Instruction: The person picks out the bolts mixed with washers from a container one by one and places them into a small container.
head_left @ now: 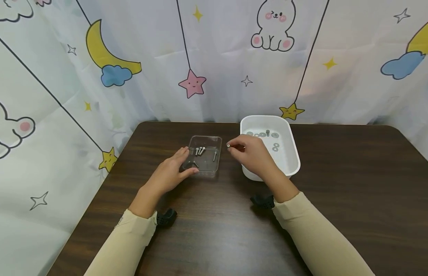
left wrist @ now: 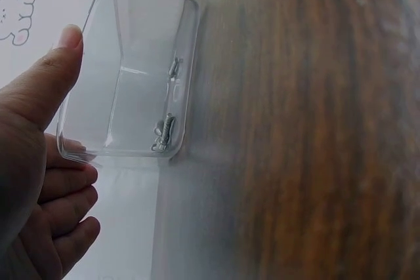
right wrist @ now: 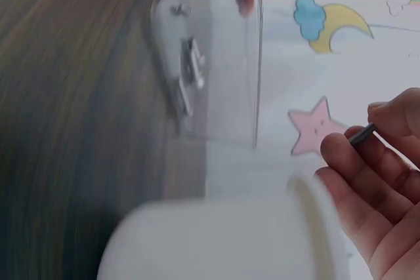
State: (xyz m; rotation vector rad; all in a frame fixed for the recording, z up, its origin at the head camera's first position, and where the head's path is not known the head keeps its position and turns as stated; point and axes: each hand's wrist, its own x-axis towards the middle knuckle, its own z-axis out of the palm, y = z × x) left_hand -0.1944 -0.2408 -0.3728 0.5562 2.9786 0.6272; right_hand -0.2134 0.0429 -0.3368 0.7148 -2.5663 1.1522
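Observation:
Between thumb and fingertips, my right hand [head_left: 251,153] pinches a small metal bolt [right wrist: 362,134], held up in the gap between two containers. A clear plastic box [head_left: 208,165] on the left has several metal bolts [head_left: 200,151] lying in it. My left hand [head_left: 169,172] rests at that box's near left corner, fingers along the left side and thumb by the front edge. Under my right hand and wrist stands a white tub [head_left: 292,157], partly hidden by them. Several flat washers [head_left: 275,135] and a bolt [head_left: 268,133] lie inside the tub.
Both containers stand on a dark wood-grain table [head_left: 355,172], toward its far edge. Behind it hangs a white curtain [head_left: 220,46] printed with stars, moons and bears. Dark bands [head_left: 166,217] circle both wrists below the pale sleeves.

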